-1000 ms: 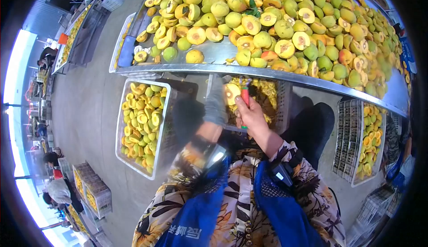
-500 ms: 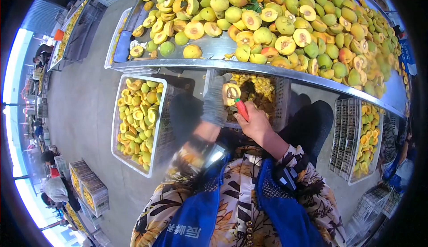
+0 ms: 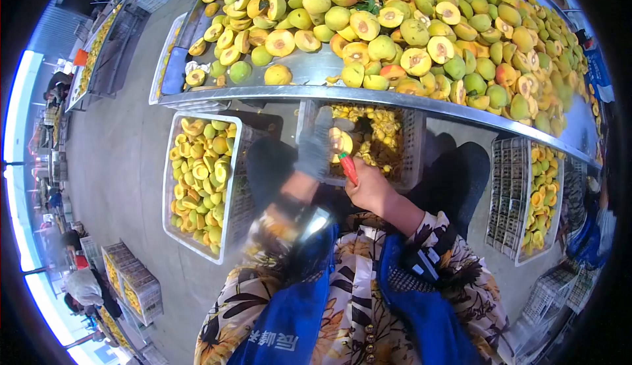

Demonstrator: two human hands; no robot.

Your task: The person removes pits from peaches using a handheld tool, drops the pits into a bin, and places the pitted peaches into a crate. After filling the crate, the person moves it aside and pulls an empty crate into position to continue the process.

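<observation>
Two risks stand out, both at the point where blade meets fruit. The working end of the red-handled tool (image 3: 348, 167) is pressed to the cut face of a peach half (image 3: 340, 141), and the gloved fingers (image 3: 321, 134) that brace the fruit sit just behind it. If the tip skids off the hard stone, it would likely run straight into those fingers. The grip on the fruit also looks shallow. A twist or a hard push could pop the half loose and drop it into the scrap crate (image 3: 413, 167) directly below the front rim of the metal table (image 3: 289, 93), among the discarded bits.

The left hand (image 3: 315, 149), in a grey glove, is closed around the peach half and holds it just under the table rim, cut face turned toward the right hand. The right hand (image 3: 370, 187), bare, is clenched on the tool's red handle a little lower, with the tool angled up to the fruit. How deep the tip sits in the flesh is too small to tell.

Above the rim the table is heaped with whole and halved peaches (image 3: 421, 42). Below the rim to the left stands a crate of halves (image 3: 232, 167), well apart from the hands, and a second such crate (image 3: 501, 194) stands below the rim to the right.
</observation>
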